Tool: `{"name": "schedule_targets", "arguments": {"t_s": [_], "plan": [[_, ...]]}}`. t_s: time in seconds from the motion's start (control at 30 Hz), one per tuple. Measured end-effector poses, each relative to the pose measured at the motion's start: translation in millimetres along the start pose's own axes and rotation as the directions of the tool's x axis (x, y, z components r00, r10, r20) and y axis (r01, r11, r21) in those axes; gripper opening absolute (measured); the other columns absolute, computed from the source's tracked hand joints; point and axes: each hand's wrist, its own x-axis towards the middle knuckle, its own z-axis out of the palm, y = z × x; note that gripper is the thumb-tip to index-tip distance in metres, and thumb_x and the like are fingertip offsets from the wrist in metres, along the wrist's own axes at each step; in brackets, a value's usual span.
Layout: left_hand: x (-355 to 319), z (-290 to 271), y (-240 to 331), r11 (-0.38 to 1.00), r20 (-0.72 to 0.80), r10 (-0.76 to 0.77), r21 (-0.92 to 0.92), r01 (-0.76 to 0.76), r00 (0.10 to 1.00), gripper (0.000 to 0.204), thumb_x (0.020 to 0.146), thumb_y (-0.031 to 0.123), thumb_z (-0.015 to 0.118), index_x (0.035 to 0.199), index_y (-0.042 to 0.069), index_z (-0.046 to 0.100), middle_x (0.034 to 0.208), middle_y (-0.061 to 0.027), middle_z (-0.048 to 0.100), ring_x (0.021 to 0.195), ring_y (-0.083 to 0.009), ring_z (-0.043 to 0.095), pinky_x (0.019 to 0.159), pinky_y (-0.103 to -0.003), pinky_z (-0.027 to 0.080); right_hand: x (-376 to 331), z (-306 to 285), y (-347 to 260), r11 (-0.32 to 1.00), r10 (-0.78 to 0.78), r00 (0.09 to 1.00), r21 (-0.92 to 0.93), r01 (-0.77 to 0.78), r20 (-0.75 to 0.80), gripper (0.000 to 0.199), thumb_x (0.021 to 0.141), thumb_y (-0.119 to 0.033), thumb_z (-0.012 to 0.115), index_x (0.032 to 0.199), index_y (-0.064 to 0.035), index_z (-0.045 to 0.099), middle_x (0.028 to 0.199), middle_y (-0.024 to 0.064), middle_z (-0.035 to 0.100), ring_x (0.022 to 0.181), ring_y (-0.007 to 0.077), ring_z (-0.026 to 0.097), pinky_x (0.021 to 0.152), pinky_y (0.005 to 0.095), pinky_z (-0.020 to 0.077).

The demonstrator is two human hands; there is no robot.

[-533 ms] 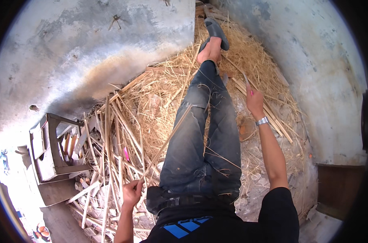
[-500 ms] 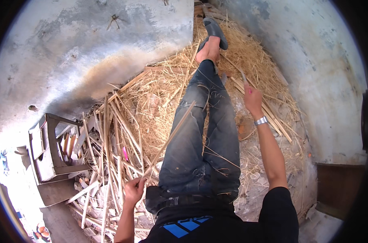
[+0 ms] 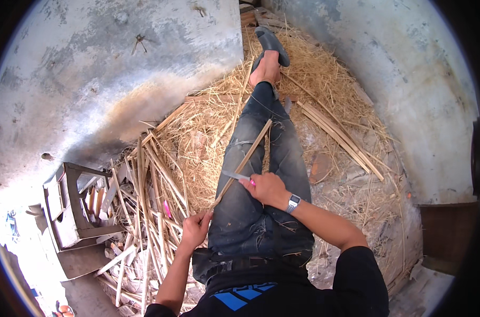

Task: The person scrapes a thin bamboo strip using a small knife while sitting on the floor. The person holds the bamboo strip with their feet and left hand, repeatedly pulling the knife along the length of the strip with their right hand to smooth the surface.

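Note:
A pale bamboo strip [image 3: 246, 159] slants across my outstretched legs, its far end above the knees. My left hand [image 3: 196, 228] is closed around its near end, beside my left thigh. In my closed right hand [image 3: 267, 190] is a knife [image 3: 232, 175] with a pink handle, mostly covered by the fingers. The blade points left and crosses the strip about midway; whether it cuts into the wood I cannot tell. Thin curled shavings cling to my dark trousers [image 3: 242, 216].
Several split strips [image 3: 343, 138] lie right of my legs. A heap of strips and sticks [image 3: 155, 232] sits at my left, by a broken wooden frame [image 3: 71, 206]. Fine shavings [image 3: 314, 66] cover the floor around my feet. Grey walls [image 3: 398, 79] stand on both sides.
My right hand has swung in from beyond my right leg, bringing the knife onto the strip. My left hand has shifted slightly right and up with the strip.

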Motion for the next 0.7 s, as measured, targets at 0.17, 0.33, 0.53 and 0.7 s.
{"name": "schedule_targets", "arguments": {"t_s": [0.17,0.33,0.53,0.7], "plan": [[-18.8,-4.8,-16.5,0.999,-0.042,0.027,0.018,-0.026,0.999,0.031,0.105,0.023,0.067,0.089,-0.003,0.076,0.054,-0.0101,0.051,0.049,-0.0153,0.047,0.05,-0.036,0.04,20.4,-0.7,22.4,0.99,-0.023,0.998,-0.141,0.015,-0.057,0.064,0.104,-0.061,0.052,0.075,-0.0057,0.069,0.064,0.0217,0.067,0.063,0.043,0.07,0.06,0.0534,0.0566],[-39.5,-28.6,-46.2,0.998,0.047,0.051,0.045,-0.053,0.998,0.029,0.104,0.022,0.067,0.091,-0.002,0.077,0.056,-0.0095,0.055,0.05,-0.0138,0.05,0.05,-0.035,0.04,48.8,-15.3,122.3,0.982,0.098,0.898,-0.105,-0.157,-0.429,0.065,0.107,-0.055,0.049,0.074,-0.0019,0.068,0.066,0.0247,0.066,0.063,0.0466,0.067,0.061,0.0574,0.052],[-78.7,-39.7,-82.4,1.0,-0.043,-0.009,0.009,0.01,0.999,0.027,0.103,0.02,0.069,0.094,-0.003,0.077,0.056,-0.0075,0.053,0.051,-0.0108,0.047,0.049,-0.033,0.038,65.6,-101.0,147.1,0.945,0.32,0.81,0.107,-0.308,-0.491,0.06,0.107,-0.048,0.051,0.077,0.0013,0.069,0.07,0.0281,0.064,0.067,0.0495,0.063,0.062,0.0582,0.0465],[-27.4,-2.6,-23.1,0.998,-0.179,0.006,0.061,0.005,0.984,0.024,0.102,0.018,0.069,0.091,-0.003,0.075,0.06,-0.0155,0.059,0.051,-0.0225,0.057,0.053,-0.039,0.044,67.6,-85.7,52.8,0.988,0.108,0.951,0.139,-0.07,-0.29,0.057,0.105,-0.05,0.055,0.077,-0.0017,0.07,0.072,0.0268,0.066,0.07,0.0473,0.066,0.062,0.0568,0.0486]]}}
